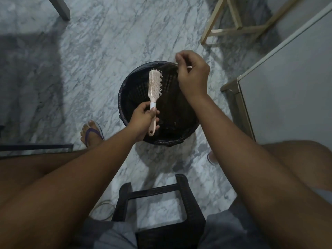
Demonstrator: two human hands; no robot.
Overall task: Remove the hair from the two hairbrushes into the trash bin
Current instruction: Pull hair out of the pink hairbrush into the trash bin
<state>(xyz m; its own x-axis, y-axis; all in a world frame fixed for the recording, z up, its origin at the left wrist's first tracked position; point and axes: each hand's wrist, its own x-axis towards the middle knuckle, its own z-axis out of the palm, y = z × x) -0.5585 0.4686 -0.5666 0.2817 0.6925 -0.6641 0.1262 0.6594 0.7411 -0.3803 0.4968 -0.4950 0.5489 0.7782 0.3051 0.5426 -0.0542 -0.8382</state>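
The fingers of the left hand (143, 121) are wrapped around the white-and-pink handle of a pale pink plastic paddle hairbrush (154, 90), which stands nearly upright with its bristled head over the mouth of a round black woven-plastic trash bin (129, 90) lined with a dark bag. The right hand (193, 76) is raised above the bin's far right rim, thumb and fingertips pinched together; fine strands of hair seem to hang from the pinch, though they are too faint to be sure. The bin stands on a grey-white marbled floor (80, 60). A foot in a purple flip-flop (92, 133) rests left of the bin. A black plastic stool (161, 203) sits between the person's knees. A pale wooden frame (239, 27) stands at upper right, beside a white cabinet (287, 87).
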